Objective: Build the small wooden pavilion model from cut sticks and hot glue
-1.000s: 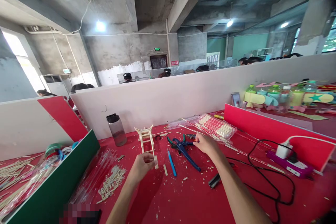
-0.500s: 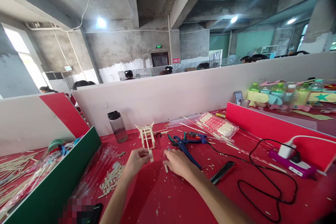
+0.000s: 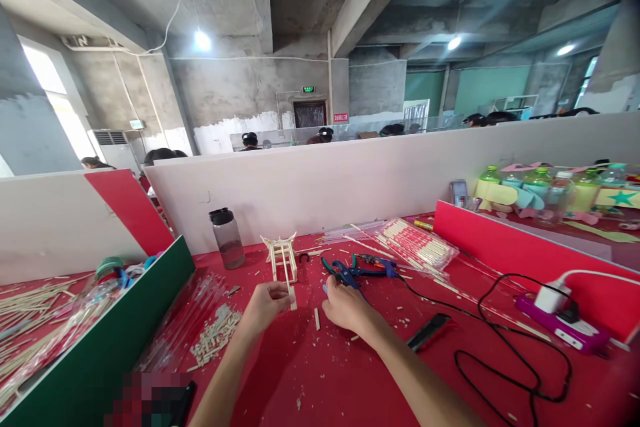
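My left hand [image 3: 269,307] is closed in a pinch on a light wooden stick [image 3: 293,298], held upright just in front of a small frame built of wooden sticks [image 3: 283,255]. The frame stands on the red tabletop, its top edges flaring outward. My right hand [image 3: 345,307] has its fingers curled at the blue-handled pliers [image 3: 344,272], covering part of their handles. On the table between my hands lies a short loose stick [image 3: 317,319]. Just beyond the pliers rests a glue gun [image 3: 380,267] with a blue body and a black cord.
A dark-lidded bottle [image 3: 227,238] stands at the back left. Cut stick pieces [image 3: 217,333] lie in a pile left of my left hand. A utility knife [image 3: 429,330], bundled sticks [image 3: 420,240] and a purple power strip [image 3: 563,327] lie rightward. Low partitions border the table.
My right hand has moved up and away from the short loose stick to the pliers, whose handle has shifted. My left hand stays with its stick near the frame. The view shifts slightly.
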Demonstrator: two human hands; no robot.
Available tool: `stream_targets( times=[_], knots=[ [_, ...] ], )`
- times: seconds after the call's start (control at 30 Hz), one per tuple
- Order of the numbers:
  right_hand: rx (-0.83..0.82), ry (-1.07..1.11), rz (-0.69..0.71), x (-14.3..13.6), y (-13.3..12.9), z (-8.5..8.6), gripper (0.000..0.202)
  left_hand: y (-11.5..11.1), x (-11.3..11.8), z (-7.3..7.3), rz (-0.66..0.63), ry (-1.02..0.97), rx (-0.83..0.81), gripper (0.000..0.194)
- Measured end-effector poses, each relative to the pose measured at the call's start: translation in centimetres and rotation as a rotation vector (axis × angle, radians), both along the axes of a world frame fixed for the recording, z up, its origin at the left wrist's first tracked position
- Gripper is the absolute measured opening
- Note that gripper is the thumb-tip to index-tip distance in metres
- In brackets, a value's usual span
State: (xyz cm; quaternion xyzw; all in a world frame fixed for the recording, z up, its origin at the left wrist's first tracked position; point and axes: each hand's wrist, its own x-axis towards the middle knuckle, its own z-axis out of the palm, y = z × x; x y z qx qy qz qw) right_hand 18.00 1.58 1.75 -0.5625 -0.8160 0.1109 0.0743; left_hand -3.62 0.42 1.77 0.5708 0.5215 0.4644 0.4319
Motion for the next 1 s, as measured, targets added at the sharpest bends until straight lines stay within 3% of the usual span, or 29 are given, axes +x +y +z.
stream_targets(
  times=[0.13, 0.43, 0.87, 1.0],
  knots=[
    [0.108, 0.121, 0.038, 0.0, 0.4, 0.2, 0.041, 0.1, 0.3, -0.3, -0.012, -0.033, -0.031, 0.039],
    [0.119, 0.425, 0.078, 0.0, 1.3, 0.1, 0.036, 0.2, 0.2, -0.5, -0.023, -0.004, -0.048, 0.036],
    [0.208, 0.265, 0.103, -0.1, 0.9, -0.3, 0.036, -0.1, 0.8, -0.2, -0.021, 0.028, -0.05, 0.031],
    [0.222, 0.163, 0.039, -0.5, 0.6, 0.1, 0.039, -0.2, 0.9, -0.2, -0.024, 0.029, -0.056, 0.031]
  ],
)
